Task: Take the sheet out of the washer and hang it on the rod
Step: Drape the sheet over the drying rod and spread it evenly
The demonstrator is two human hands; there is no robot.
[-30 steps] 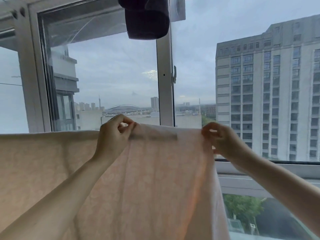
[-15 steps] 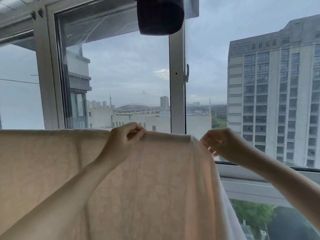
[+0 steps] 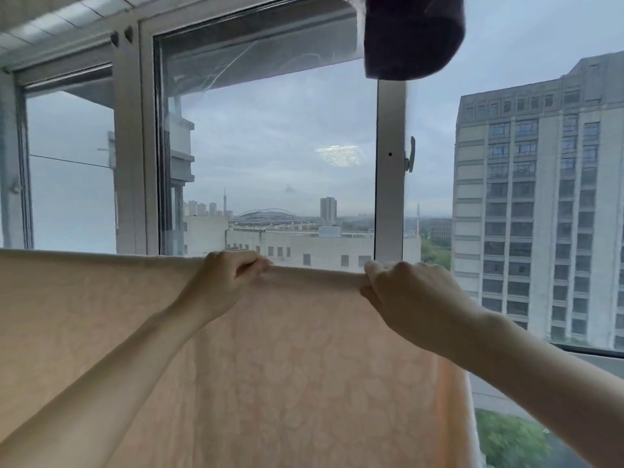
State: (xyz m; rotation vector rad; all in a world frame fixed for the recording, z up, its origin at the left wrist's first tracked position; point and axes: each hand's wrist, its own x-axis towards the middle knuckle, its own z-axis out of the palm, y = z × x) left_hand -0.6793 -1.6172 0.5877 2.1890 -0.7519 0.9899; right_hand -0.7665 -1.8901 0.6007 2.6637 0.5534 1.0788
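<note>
Sheet, pale peach patterned cotton, draped over hidden rod, top fold level. Left hand pinches fold; right hand, now nearer left than a second ago, grips fold at sheet's right edge. Hanging nearly complete, by judgement; dark cloth overhead.

The sheet hangs before the window, left hand and right hand gripping its top edge.
</note>
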